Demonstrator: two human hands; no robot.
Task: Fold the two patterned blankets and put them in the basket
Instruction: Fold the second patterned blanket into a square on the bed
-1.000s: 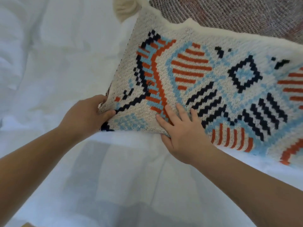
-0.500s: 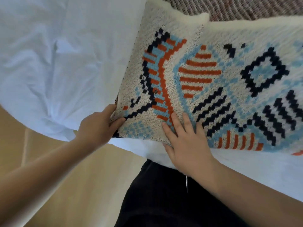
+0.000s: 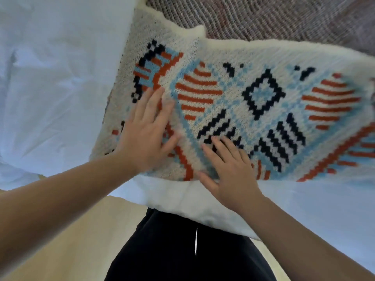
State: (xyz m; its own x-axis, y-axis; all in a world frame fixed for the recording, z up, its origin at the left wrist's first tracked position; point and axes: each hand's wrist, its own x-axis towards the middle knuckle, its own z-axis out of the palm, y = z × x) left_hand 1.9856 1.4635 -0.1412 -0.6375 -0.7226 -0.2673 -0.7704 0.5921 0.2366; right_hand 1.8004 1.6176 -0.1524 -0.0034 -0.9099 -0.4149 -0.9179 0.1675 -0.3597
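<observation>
We press our flat left hand and flat right hand on the patterned blanket near its front edge, white bed sheet open beside it.

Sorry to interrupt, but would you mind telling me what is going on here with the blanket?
A person is pressing both hands flat on a patterned blanket that lies folded on a white sheet. The left hand rests near its left end, and the right hand on its near edge. A second, brownish woven blanket lies just beyond it. No basket is in view, so nothing is put away yet.
</observation>
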